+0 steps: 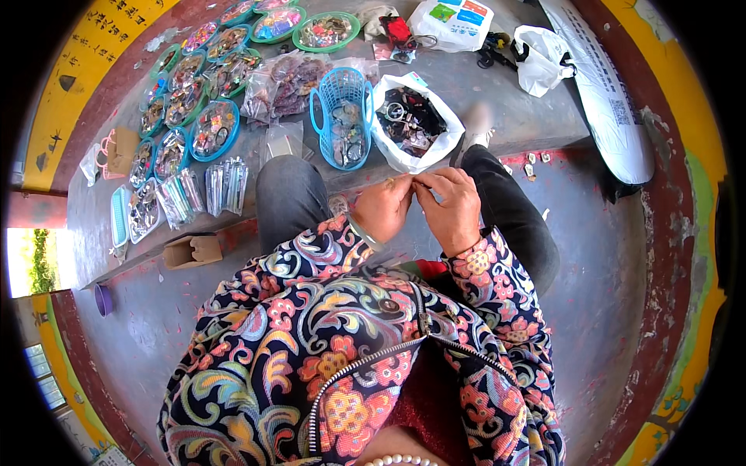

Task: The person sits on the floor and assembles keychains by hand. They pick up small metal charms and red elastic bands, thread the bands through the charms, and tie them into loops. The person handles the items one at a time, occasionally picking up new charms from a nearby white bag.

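Note:
My left hand (382, 210) and my right hand (452, 211) meet in front of me, just short of a white plastic bag (396, 159). Both are closed, thumbs and fingertips pinched together; whatever lies between them is too small or hidden to make out. Rolled open, the bag holds a heap of small dark and shiny items (412, 116). Left of it stands a blue plastic basket (342, 85) with handles, with small packaged pieces inside. My knees are on either side of my hands.
Several round trays (214, 130) of small trinkets cover the ledge's left side, with bundles of pens (227, 186) nearer me. A clear bag of purplish items (287, 81) lies behind the basket. White bags (542, 62) and a long silver panel (606, 93) are at right. A cardboard box (193, 251) sits below the ledge.

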{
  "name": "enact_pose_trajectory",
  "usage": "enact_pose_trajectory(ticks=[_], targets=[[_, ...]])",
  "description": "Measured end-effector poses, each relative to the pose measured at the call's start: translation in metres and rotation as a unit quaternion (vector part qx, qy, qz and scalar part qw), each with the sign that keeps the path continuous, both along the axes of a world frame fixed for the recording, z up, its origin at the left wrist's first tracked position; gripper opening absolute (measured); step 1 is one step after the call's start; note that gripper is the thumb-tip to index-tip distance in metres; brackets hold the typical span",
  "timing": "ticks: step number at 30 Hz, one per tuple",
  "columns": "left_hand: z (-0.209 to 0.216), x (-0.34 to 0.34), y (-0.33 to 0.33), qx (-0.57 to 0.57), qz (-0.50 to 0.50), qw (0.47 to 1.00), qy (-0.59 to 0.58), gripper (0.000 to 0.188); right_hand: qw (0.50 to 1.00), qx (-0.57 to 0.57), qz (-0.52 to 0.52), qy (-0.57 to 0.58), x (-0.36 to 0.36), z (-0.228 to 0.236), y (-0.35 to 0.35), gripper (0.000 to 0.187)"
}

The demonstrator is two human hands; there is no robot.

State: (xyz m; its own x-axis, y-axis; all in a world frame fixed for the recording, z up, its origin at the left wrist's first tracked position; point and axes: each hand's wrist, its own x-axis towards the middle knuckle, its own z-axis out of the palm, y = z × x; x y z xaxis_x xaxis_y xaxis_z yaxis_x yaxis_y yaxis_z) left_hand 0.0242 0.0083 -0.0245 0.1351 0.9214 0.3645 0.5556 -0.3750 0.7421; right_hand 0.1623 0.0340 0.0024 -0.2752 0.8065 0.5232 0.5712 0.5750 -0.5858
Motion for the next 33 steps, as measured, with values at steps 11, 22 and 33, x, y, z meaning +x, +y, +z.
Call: enact_pose_trajectory(ticks=[11, 22, 33], targets=[[-0.01, -0.004, 0.003, 0.044, -0.033, 0.992, 0.109, 0.018, 0.999, 0.023, -0.002, -0.03, -0.001, -0.004, -0.001, 0.012], [-0.007, -0.008, 0.001, 0.033, -0.06, 0.983, 0.172, 0.025, 0.997, 0.013, 0.014, -0.07, -0.001, -0.004, -0.002, 0.01], [-0.013, -0.006, 0.0, 0.027, -0.06, 0.978, 0.197, 0.028, 0.996, 0.005, 0.005, -0.084, -0.001, -0.002, -0.004, 0.01]])
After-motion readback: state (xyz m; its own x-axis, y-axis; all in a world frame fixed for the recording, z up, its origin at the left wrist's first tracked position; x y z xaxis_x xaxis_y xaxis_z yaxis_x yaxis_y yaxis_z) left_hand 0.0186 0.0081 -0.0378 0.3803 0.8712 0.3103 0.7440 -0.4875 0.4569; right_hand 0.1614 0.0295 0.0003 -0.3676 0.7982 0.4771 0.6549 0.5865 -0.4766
